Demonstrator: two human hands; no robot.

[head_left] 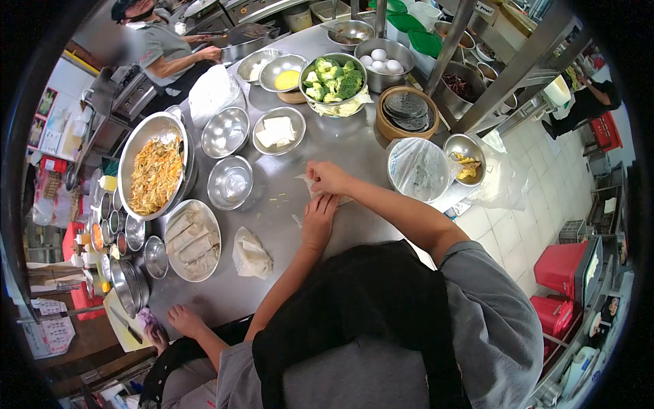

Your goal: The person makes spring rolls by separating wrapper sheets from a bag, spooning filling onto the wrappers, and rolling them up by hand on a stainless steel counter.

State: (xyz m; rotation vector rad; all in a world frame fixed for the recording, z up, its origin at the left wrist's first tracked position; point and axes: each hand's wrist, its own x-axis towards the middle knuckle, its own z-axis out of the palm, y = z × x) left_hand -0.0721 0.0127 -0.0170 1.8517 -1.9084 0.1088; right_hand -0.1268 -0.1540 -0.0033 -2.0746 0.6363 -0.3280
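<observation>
At the middle of the steel table (286,238), both of my hands work at a thin, pale wrapper (306,183). My right hand (328,178) is closed in a pinch over it. Just below, my left hand (320,217) has its fingers bent down onto the same wrapper, and the two hands touch. Most of the wrapper is hidden under them, so any filling cannot be seen. Small shreds lie on the steel to the left. A stack of loose wrappers (251,253) lies left of my left forearm. Beyond it, an oval plate (215,228) holds several rolled wrappers (191,238).
A large bowl of shredded filling (155,178) stands at left, near small steel bowls (230,183). Broccoli (334,80), eggs (383,63) and a bamboo steamer (381,129) are at the back. Another person's hand (185,320) rests at the table's lower left, near a knife (126,325).
</observation>
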